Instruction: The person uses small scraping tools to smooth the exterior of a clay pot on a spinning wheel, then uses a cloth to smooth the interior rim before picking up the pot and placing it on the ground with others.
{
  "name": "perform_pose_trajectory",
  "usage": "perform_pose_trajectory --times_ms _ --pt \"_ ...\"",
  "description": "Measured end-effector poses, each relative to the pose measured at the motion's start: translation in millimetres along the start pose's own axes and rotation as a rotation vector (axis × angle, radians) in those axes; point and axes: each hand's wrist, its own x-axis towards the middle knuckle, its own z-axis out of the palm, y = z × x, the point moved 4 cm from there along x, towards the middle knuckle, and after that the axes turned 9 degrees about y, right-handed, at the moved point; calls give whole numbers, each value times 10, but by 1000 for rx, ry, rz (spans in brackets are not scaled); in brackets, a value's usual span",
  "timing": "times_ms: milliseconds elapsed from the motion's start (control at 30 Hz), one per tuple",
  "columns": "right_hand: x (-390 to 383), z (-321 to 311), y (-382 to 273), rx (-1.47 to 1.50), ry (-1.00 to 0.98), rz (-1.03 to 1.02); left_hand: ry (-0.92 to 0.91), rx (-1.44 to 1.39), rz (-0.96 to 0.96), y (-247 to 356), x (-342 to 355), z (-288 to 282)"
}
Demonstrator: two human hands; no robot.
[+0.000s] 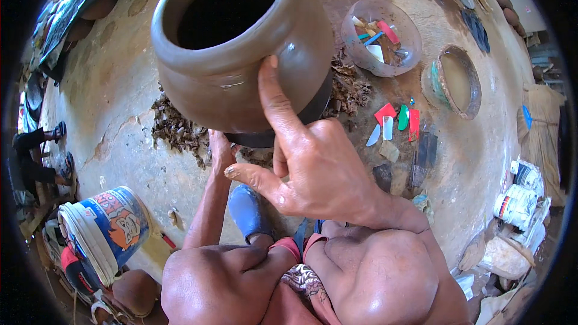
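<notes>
A large brown clay pot (198, 90) with a wide round mouth and a wet, shiny surface stands in front of me. The tip of my right hand's (319, 162) stretched index finger touches its side below the neck. The thumb stands well apart and another finger is bent under; nothing is held in that hand. My left hand (221, 149) is at the pot's near lower side, its fingers mostly hidden by the pot. A dark base (265, 139) shows beneath the clay, with crumbly brown scraps (174, 129) heaped around it.
At the right are a clear plastic bowl (352, 54) of small tools, a basin (433, 81) of murky water, and coloured plastic pieces (413, 125) on the concrete floor. A printed bucket (105, 228) stands left. Another person's feet (63, 168) show at the far left.
</notes>
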Motion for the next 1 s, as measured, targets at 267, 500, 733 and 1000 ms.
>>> perform_pose_trajectory --times_ms 267,500,733,1000 --pt "-11 -59 -19 177 -29 -90 -24 -160 -21 -154 90 -7" --pt "-527 -741 1024 80 639 304 41 -176 -21 -227 -60 -170" --pt "-3018 -1207 2644 -873 623 846 -10 -154 -50 -430 3 -124" --pt "-4158 -669 2479 -826 333 1395 -102 -206 20 -307 -18 -151"
